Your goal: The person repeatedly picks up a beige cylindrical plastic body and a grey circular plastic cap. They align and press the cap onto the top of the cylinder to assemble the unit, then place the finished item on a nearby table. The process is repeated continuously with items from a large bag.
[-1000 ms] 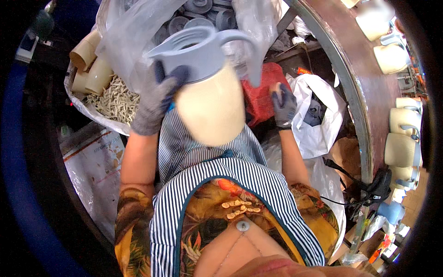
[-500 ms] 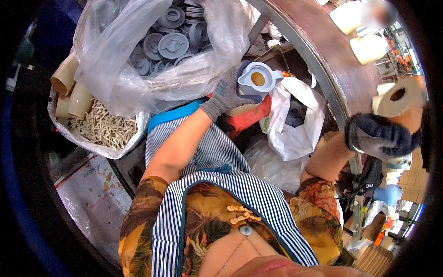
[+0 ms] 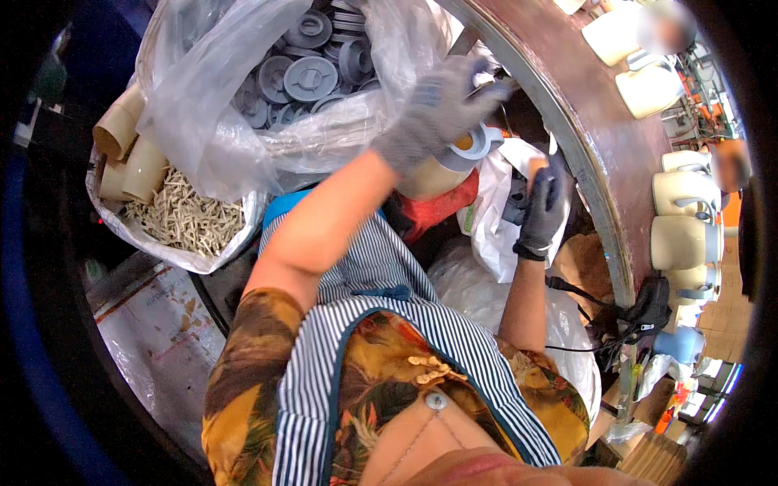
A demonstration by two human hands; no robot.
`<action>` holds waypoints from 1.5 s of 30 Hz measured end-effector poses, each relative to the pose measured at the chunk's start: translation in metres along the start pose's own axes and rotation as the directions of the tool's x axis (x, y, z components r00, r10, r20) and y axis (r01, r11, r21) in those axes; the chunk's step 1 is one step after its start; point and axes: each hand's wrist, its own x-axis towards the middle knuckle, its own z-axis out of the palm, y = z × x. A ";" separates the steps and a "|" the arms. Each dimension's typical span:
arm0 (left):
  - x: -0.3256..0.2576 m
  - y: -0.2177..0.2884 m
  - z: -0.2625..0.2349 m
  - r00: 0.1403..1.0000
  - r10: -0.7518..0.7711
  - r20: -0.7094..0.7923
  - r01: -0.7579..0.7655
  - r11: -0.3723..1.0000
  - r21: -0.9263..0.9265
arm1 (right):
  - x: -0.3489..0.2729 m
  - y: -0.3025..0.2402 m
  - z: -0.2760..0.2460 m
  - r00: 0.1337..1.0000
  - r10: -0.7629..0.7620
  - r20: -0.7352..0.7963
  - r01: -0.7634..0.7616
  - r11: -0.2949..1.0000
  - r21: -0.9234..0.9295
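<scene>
My left hand [image 3: 438, 105], in a grey glove, reaches over a jug with its fingers stretched apart and slightly blurred. Below it the cream jug [image 3: 433, 180] rests tilted against a red cloth [image 3: 442, 211]; its grey-blue collar and spout [image 3: 488, 141] show past the glove, which hides part of the rim. My right hand [image 3: 541, 211], also gloved, is raised beside an opened white plastic bag [image 3: 486, 235] holding dark grey parts [image 3: 516, 198]. Its fingers are extended upward, and I see nothing clearly held in them.
At upper left a plastic-lined sack holds grey round lids [image 3: 311, 78]. Beside it, another sack contains cream tubes [image 3: 146, 168] and small pale pieces [image 3: 190, 219]. A curved, metal-edged table [image 3: 579, 121] at right carries several cream jugs [image 3: 677, 243]. A black bag [image 3: 648, 312] hangs nearby.
My left hand has let go of the jug's collar and moved up and right. My right hand has left the jug by the table and come inward to the white bag.
</scene>
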 end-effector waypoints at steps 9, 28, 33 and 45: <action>-0.056 -0.011 -0.030 0.997 -0.059 0.054 0.018 0.827 0.562 | -0.064 0.070 0.056 0.922 0.108 0.373 -0.077 0.992 -0.096; -0.311 0.034 -0.234 0.865 -0.148 -0.480 0.463 0.604 0.649 | 0.027 0.011 0.445 0.327 -0.289 0.900 0.780 0.621 -0.084; -0.346 0.021 -0.239 0.758 -0.289 -0.585 0.606 0.645 0.467 | 0.031 -0.059 0.359 0.543 -0.415 0.730 0.668 0.741 -0.075; -0.350 0.048 -0.227 0.793 -0.198 -0.576 0.572 0.567 0.593 | -0.122 -0.045 0.152 0.484 -0.398 0.779 0.292 0.913 0.285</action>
